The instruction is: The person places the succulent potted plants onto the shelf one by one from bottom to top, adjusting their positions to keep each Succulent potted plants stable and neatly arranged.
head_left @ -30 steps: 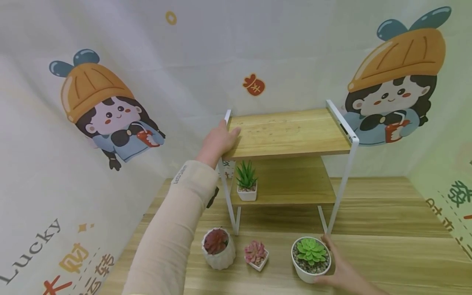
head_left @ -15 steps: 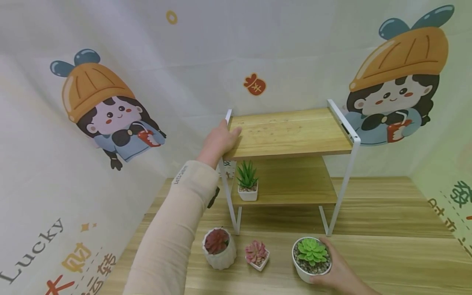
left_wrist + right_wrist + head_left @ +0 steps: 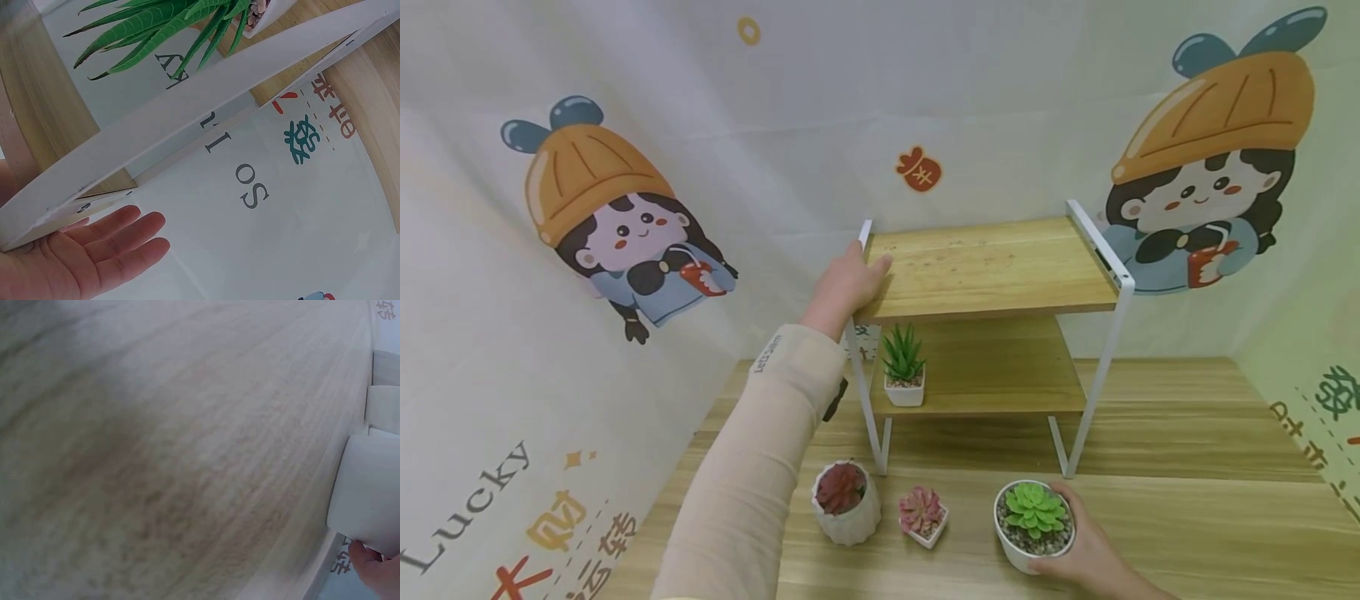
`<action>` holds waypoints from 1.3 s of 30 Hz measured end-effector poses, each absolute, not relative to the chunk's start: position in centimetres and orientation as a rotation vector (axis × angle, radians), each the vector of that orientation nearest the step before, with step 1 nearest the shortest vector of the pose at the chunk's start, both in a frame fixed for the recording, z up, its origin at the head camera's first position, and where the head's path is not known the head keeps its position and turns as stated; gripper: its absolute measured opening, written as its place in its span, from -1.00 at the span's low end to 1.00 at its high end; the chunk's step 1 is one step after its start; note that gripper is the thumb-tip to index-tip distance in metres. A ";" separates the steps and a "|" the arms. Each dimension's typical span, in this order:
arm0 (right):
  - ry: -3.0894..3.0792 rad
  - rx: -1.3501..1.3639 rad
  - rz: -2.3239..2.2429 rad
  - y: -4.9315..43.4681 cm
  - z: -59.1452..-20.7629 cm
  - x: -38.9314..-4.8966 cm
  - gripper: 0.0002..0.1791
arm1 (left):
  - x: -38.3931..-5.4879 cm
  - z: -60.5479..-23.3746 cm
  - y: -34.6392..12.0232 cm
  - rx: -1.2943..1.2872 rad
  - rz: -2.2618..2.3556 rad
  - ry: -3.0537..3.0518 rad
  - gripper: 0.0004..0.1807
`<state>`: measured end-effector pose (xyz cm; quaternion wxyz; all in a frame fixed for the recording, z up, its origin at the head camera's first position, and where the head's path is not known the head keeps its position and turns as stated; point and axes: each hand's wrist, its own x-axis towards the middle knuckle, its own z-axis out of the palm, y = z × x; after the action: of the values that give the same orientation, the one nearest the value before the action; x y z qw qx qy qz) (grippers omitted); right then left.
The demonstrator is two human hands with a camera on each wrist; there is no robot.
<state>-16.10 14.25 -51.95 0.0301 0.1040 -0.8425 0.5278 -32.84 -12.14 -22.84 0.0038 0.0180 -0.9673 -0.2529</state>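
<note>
"What does the thing look like on your feed?"

"I see a round white pot (image 3: 1017,553) with a smooth wall, filled with grey gravel, and on it a bright green succulent (image 3: 1034,508) in a tight rosette."

"Where is it, from the hands?"

"In the right hand (image 3: 1088,546), which grips it from its right side, thumb low on the wall. The left hand (image 3: 848,285) is well apart, farther forward, resting on the left edge of the wooden shelf (image 3: 985,271); from the left wrist I see its fingers (image 3: 128,247) straight and loose beside the white frame (image 3: 165,122). Just below that hand, on the lower board, stands a spiky green plant (image 3: 904,367). Left of the right hand on the table (image 3: 1195,517) are a pink succulent (image 3: 922,515) and, beyond it, a dark red one (image 3: 844,504)."

"Anything you can't make out?"

"The pot hides part of the right hand. My right wrist view is mostly blurred wood, with the pot cut off at the edge. I can't tell whether its base touches the table."
</note>
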 end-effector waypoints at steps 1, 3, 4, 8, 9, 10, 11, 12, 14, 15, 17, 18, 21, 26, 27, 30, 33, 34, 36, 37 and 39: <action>-2.600 0.331 1.615 14.3 -52.0 -16.1 0.12 | -32.8 -22.9 -12.2 0.058 -0.791 -3.032 -0.24; -2.607 0.345 1.596 14.4 -51.9 -16.2 0.11 | -32.8 -22.9 -12.2 0.058 -0.789 -3.032 -0.24; -2.606 0.355 1.595 14.5 -51.9 -16.2 0.10 | -32.9 -22.9 -12.2 0.060 -0.790 -3.031 -0.24; -2.591 0.403 1.619 14.7 -51.4 -16.2 0.07 | -32.9 -22.9 -12.3 0.069 -0.784 -3.035 -0.24; -2.590 0.413 1.620 14.7 -51.2 -16.2 0.06 | -32.9 -22.9 -12.3 0.073 -0.787 -3.036 -0.24; -2.579 0.433 1.635 14.7 -51.0 -16.2 0.05 | -32.9 -22.9 -12.4 0.077 -0.787 -3.038 -0.24; -2.576 0.448 1.642 14.7 -50.7 -16.3 0.04 | -32.9 -22.9 -12.4 0.081 -0.786 -3.039 -0.24; -2.580 0.450 1.654 14.7 -50.3 -16.4 0.04 | -32.9 -22.9 -12.4 0.082 -0.786 -3.040 -0.24; -2.583 0.457 1.691 14.7 -49.3 -16.6 0.04 | -32.9 -22.9 -12.4 0.086 -0.791 -3.040 -0.24; -2.586 0.459 1.709 14.7 -48.7 -16.8 0.04 | -32.9 -22.9 -12.4 0.086 -0.790 -3.040 -0.24; -2.586 0.462 1.743 14.6 -47.4 -17.1 0.05 | -33.0 -22.9 -12.4 0.081 -0.791 -3.038 -0.24; -2.580 0.469 1.755 14.6 -46.7 -17.4 0.06 | -33.0 -22.9 -12.4 0.080 -0.794 -3.037 -0.24; -2.562 0.503 1.743 14.4 -44.8 -18.1 0.06 | -33.2 -23.0 -12.3 0.076 -0.796 -3.031 -0.24; -2.562 0.548 1.718 14.0 -41.6 -19.6 0.04 | -33.3 -23.1 -12.3 0.075 -0.789 -3.029 -0.24; -2.562 0.550 1.725 13.9 -41.0 -19.9 0.04 | -33.3 -23.1 -12.3 0.073 -0.787 -3.028 -0.24; -2.570 0.555 1.747 13.7 -39.2 -21.0 0.04 | -33.3 -23.0 -12.2 0.065 -0.774 -3.031 -0.24; -2.567 0.538 1.764 13.6 -37.8 -22.1 0.04 | -33.2 -23.0 -12.2 0.064 -0.761 -3.035 -0.24; -2.567 0.534 1.752 13.5 -37.4 -22.5 0.04 | -33.2 -22.9 -12.2 0.064 -0.758 -3.037 -0.24; -2.562 0.502 1.735 13.4 -36.9 -23.2 0.04 | -33.2 -22.9 -12.2 0.064 -0.757 -3.038 -0.24; -2.558 0.487 1.734 13.4 -36.7 -23.6 0.04 | -33.2 -22.9 -12.2 0.062 -0.757 -3.037 -0.24; -2.555 0.451 1.725 13.5 -36.6 -24.3 0.06 | -33.2 -23.0 -12.1 0.059 -0.769 -3.034 -0.24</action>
<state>-24.29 13.46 -36.55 0.0129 0.1447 -0.8199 0.5537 -33.24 -12.13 -22.96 0.0054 0.0189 -0.9692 -0.2456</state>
